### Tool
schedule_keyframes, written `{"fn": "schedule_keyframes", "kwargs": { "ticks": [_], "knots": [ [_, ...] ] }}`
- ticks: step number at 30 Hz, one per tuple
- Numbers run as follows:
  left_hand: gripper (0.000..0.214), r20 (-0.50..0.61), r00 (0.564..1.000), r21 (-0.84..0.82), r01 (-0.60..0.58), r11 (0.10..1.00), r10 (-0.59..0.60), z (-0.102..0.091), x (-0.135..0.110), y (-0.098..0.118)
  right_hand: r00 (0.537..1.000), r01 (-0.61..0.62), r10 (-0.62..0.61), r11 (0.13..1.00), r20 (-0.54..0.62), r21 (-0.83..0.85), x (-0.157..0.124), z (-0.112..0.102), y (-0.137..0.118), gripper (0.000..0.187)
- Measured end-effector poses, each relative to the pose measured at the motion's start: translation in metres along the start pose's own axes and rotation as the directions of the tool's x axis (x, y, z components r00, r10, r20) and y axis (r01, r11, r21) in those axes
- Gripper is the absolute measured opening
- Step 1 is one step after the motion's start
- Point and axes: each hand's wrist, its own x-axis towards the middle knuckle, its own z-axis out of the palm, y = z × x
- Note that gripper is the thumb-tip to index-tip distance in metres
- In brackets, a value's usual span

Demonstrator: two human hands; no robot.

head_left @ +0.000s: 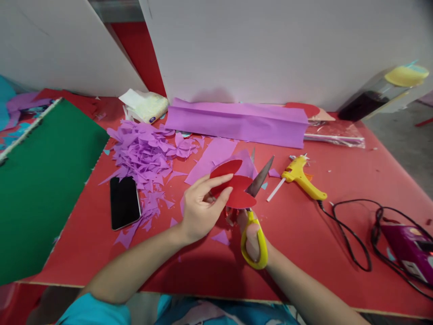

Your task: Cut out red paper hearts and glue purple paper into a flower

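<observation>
Between the thumb and fingers of my left hand point(204, 205) is a red paper cutout point(238, 192) with rounded lobes. My right hand point(252, 239) grips a pair of scissors point(259, 178) by yellow handles, thumb through one loop. The scissor blades stand apart and point away from me, at the right edge of the red paper. Part of the right hand's fingers is hidden behind the handles and the paper. Below and beyond the hands lie purple paper strips point(211, 158) and small scraps.
A heap of purple cut paper point(142, 151) and a phone point(125, 203) lie left. Folded purple paper point(237, 123) and a tissue pack point(149, 107) lie at the back. A yellow glue gun point(302, 176) with its cord is right, a bottle point(379, 92) behind it. A green board point(50, 189) covers the left.
</observation>
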Motion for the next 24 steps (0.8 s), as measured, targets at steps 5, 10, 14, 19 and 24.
{"fn": "schedule_keyframes", "kwargs": {
  "ticks": [5, 10, 14, 19, 24],
  "knots": [
    [0.022, 0.013, 1.0, 0.004, 0.0, 1.0, 0.0, -0.0011, 0.0001, -0.0007, 0.999, -0.011, 0.008, 0.996, 0.037, 0.092, 0.0013, -0.0002, -0.0052, 0.062],
    [0.022, 0.017, 1.0, 0.002, 0.009, 1.0, -0.009, -0.0015, 0.0008, 0.0002, 1.0, -0.014, 0.01, 0.99, 0.029, 0.144, 0.0007, 0.0003, -0.0057, 0.058],
    [0.022, 0.008, 1.0, -0.009, 0.018, 1.0, -0.018, -0.0013, 0.001, 0.0017, 0.999, -0.023, 0.017, 0.983, 0.033, 0.183, -0.0007, 0.0007, -0.0024, 0.058],
    [0.023, 0.014, 1.0, -0.012, 0.022, 1.0, -0.022, -0.0033, 0.0027, 0.0034, 0.999, -0.042, 0.043, 0.973, -0.003, 0.228, -0.0017, 0.0024, 0.0002, 0.059],
    [0.022, 0.054, 0.999, 0.0, 0.005, 1.0, -0.005, -0.0078, 0.0083, 0.0042, 0.994, -0.105, 0.108, 0.974, 0.0, 0.2, -0.0018, 0.0012, -0.0016, 0.065]
  ]
}}
